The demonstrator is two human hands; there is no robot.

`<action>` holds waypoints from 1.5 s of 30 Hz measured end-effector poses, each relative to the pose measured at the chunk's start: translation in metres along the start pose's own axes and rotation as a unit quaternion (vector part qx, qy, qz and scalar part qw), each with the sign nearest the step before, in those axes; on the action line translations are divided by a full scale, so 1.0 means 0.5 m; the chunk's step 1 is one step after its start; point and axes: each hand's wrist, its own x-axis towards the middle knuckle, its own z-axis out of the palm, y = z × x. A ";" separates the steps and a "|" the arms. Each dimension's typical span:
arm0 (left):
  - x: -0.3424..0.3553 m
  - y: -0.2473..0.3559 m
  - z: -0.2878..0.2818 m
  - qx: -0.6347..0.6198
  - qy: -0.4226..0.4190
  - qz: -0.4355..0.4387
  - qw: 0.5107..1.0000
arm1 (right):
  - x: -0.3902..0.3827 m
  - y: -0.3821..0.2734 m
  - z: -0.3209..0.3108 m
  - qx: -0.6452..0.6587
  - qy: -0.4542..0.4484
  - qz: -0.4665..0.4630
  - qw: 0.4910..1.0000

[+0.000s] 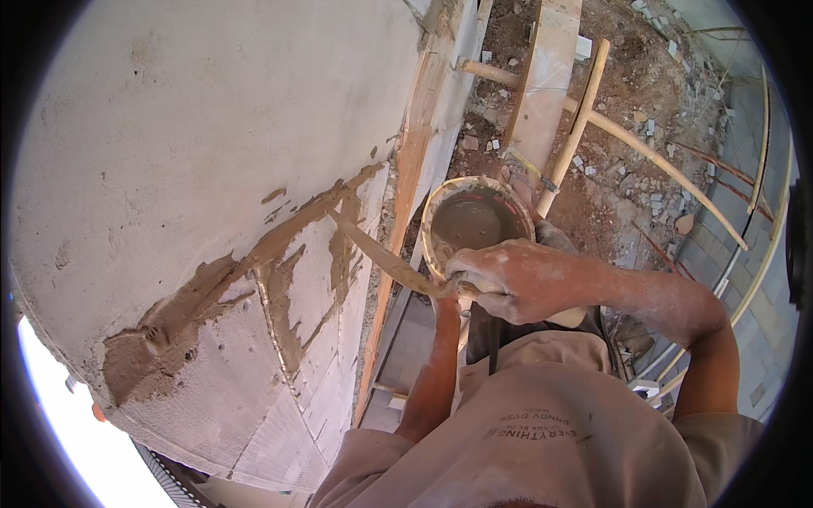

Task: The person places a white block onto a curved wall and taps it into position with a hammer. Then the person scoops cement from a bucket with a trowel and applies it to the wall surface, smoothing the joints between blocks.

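Note:
My right hand [508,279] is closed around the handle of a mortar-smeared trowel [385,258]. Its long narrow blade points left, with the tip at the band of wet mortar [279,241] on the wall; whether it touches cannot be told. A round bucket [429,224] containing grey-brown wet mortar [474,222] is just beyond my right hand. My left hand [446,292] grips the bucket at its near left rim, with most of its fingers hidden behind my right hand and the bucket.
A pale wall [229,110] fills the left side, its lower part bare blockwork. Along its edge runs a wooden board [415,144]. Beyond the bucket are a plank [546,76] and wooden poles [656,157] above rubble-strewn ground [631,186]. A block wall [745,279] stands at right.

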 end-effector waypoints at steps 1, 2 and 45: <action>0.010 -0.003 -0.002 0.002 0.002 0.001 1.000 | -0.013 0.058 0.008 -0.015 0.064 -0.052 0.997; 0.020 -0.001 -0.001 0.007 0.000 0.002 1.000 | -0.013 0.122 0.008 -0.091 0.100 -0.028 0.990; 0.032 -0.123 -0.075 0.051 0.014 0.046 0.998 | 0.427 0.297 0.370 0.309 0.325 0.166 0.878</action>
